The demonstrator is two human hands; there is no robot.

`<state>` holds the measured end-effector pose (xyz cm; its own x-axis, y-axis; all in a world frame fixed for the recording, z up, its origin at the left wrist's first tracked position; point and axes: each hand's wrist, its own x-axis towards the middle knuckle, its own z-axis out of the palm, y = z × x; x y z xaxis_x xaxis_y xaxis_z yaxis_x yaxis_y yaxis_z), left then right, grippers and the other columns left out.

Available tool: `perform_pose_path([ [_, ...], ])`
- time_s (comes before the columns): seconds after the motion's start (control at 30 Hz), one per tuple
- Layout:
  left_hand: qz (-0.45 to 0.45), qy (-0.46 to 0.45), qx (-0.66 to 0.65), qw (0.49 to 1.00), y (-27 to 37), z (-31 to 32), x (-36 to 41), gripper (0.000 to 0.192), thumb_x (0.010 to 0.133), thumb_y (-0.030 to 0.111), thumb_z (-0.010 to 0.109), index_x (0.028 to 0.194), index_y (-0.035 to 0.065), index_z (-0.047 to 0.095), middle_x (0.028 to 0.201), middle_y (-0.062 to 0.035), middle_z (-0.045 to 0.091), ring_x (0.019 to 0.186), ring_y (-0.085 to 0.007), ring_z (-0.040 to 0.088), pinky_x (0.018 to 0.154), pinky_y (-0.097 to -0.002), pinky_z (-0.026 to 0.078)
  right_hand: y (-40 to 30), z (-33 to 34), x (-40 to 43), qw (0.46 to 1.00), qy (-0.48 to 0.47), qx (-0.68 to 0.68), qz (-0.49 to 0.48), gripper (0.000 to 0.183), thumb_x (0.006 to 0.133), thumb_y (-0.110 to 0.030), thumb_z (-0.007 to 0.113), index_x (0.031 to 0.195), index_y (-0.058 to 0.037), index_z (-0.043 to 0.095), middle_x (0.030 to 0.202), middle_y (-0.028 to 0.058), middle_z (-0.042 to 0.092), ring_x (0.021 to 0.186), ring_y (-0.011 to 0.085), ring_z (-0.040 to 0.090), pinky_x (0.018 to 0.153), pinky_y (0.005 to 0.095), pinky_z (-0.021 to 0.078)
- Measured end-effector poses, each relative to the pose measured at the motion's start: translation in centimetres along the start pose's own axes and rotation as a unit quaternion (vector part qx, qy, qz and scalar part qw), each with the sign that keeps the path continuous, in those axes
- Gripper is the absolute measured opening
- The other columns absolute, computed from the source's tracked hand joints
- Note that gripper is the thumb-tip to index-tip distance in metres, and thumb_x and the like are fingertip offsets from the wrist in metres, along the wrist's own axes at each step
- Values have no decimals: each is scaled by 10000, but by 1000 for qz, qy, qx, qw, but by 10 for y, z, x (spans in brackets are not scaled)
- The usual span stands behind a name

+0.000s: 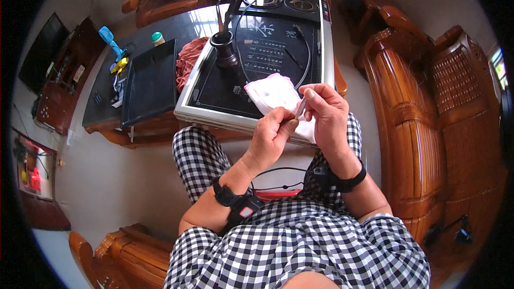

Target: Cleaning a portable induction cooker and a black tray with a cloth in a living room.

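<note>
A small slim metal piece (300, 109), perhaps a tool tip, is held between both hands. My left hand (273, 130) pinches its lower end between thumb and fingers. With thumb and fingertips, my right hand (327, 114) grips its upper end. Under and behind the hands, a white cloth with a pink edge (273, 91) lies on the near edge of the black glass tea tray (217, 92). A dark vase-shaped holder (225, 53) with several slender tools stands on the tray, left of the cloth.
A thin hose (237, 36) curves across the tray. On the dark table (140, 44) lie a black flat tray (149, 84), a reddish-brown cloth (190, 62), a green-capped container (157, 39) and a blue handheld fan (111, 42). A carved wooden bench (413, 128) stands at right.
</note>
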<state>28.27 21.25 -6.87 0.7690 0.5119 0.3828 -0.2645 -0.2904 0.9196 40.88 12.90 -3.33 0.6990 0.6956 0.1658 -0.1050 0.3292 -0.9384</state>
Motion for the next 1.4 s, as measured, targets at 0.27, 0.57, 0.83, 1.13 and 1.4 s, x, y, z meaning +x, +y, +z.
perform_pose_path([
  [0.27, 55, 32, -48, 997, -7, 2, -4, 147, 955, 144, 618, 1028, 21, 587, 744, 7, 576, 592, -49, 508, 511, -195, 424, -31, -3, -6, 986, -36, -148, -61, 77, 885, -93, 668, 903, -19, 680, 764, 38, 661, 645, 96, 613, 558, 212, 426],
  [0.57, -108, 60, -295, 948, -1, -11, 0, 134, 935, 101, 637, 1042, 27, 603, 775, -2, 613, 533, -12, 509, 438, -147, 390, -74, 43, 41, 973, -52, -167, -151, 90, 906, -104, 660, 902, -14, 666, 740, 46, 653, 641, 86, 603, 561, 202, 419],
  [0.83, -101, 8, -275, 956, -5, -11, -3, 139, 896, 33, 656, 1027, 19, 611, 806, -21, 638, 580, -33, 528, 465, -165, 416, -54, 116, 109, 956, -78, -209, -189, 73, 915, -91, 647, 946, -32, 677, 799, 20, 668, 646, 70, 584, 549, 201, 444],
  [1.13, -77, -34, -299, 950, -14, -12, -4, 138, 929, 83, 632, 1059, 38, 621, 804, 7, 606, 633, -29, 563, 498, -154, 458, -19, 154, 130, 907, -128, -328, -231, 134, 873, -80, 671, 983, -17, 712, 771, 51, 689, 683, 94, 612, 619, 247, 487],
  [1.4, -127, -61, -281, 949, -5, -14, -3, 132, 904, 45, 632, 1030, 22, 598, 856, -27, 618, 682, -70, 561, 620, -213, 498, -8, 156, 145, 819, -81, -512, -246, 165, 851, -207, 689, 963, -95, 733, 776, 114, 711, 736, 237, 698, 676, 351, 519],
])
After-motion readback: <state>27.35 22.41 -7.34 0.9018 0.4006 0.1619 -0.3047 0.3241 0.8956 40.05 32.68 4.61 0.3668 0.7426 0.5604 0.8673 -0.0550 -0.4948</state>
